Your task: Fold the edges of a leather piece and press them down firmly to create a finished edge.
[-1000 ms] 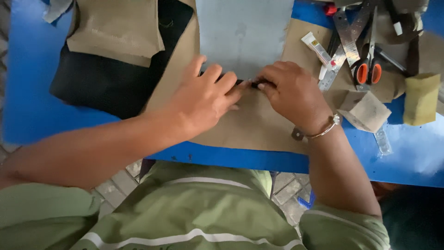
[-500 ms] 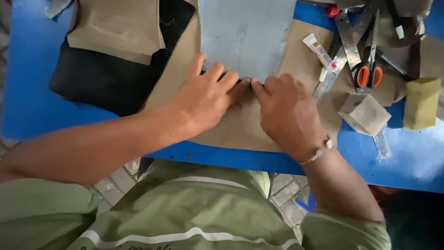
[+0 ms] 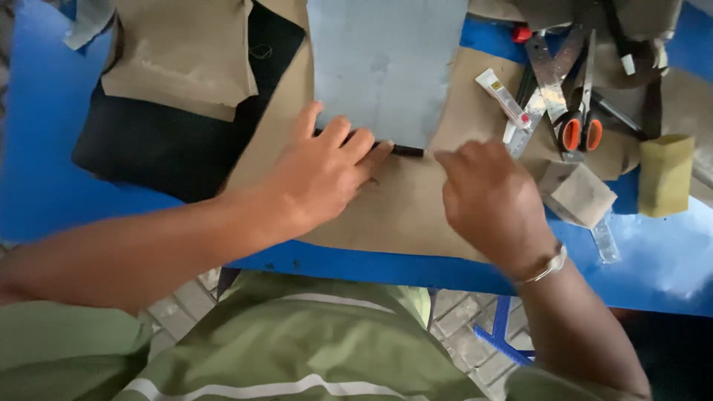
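My left hand [image 3: 323,174] lies flat on a brown paper sheet [image 3: 405,212], its fingertips pressing a thin black strip [image 3: 405,151] along the near edge of a grey sheet [image 3: 386,67]. My right hand [image 3: 490,200] hovers just right of the strip's end, fingers loosely curled with nothing in them, a bracelet on its wrist. Both sheets rest on a blue table [image 3: 44,148].
Black material [image 3: 163,141] with a tan piece [image 3: 182,56] on it lies at the left. At the right are orange-handled scissors [image 3: 581,122], a metal ruler [image 3: 546,74], a small glue tube [image 3: 501,96], a tan block [image 3: 575,193] and a yellow sponge [image 3: 665,174].
My right hand has let go of the strip's edge and drawn back to the right. My left hand stays pressing on the strip, which now shows at its right end.
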